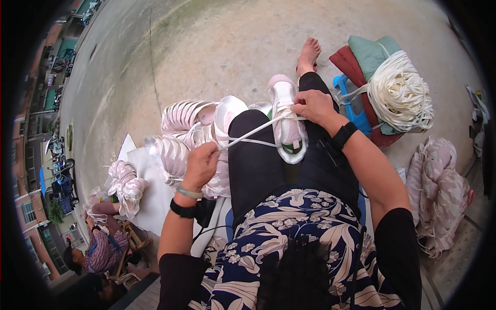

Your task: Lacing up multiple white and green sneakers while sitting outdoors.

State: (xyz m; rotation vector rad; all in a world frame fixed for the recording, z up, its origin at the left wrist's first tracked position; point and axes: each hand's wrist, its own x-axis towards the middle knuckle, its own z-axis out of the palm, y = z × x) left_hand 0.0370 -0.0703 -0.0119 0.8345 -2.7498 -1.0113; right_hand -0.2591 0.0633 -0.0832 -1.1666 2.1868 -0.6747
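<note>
A white and pink shoe upper (283, 95) lies lengthwise between my thighs, its toe pointing away from me. Green shows inside its opening. My left hand (200, 164) is closed on a white shoelace (248, 134), which runs taut over my left thigh to the eyelets. At the upper's right side my right hand (314, 107) pinches the lace close to the eyelets; the fingertips partly cover that spot. A second, looser strand crosses my left thigh lower down.
Stacked pink and white uppers (173, 152) lie beside my left thigh. At the right, a bundle of white laces (400, 95) rests on folded red and green cloth over a blue stool (356, 111). More bundled uppers (439, 194) lie at far right. Another person (106, 250) sits at lower left.
</note>
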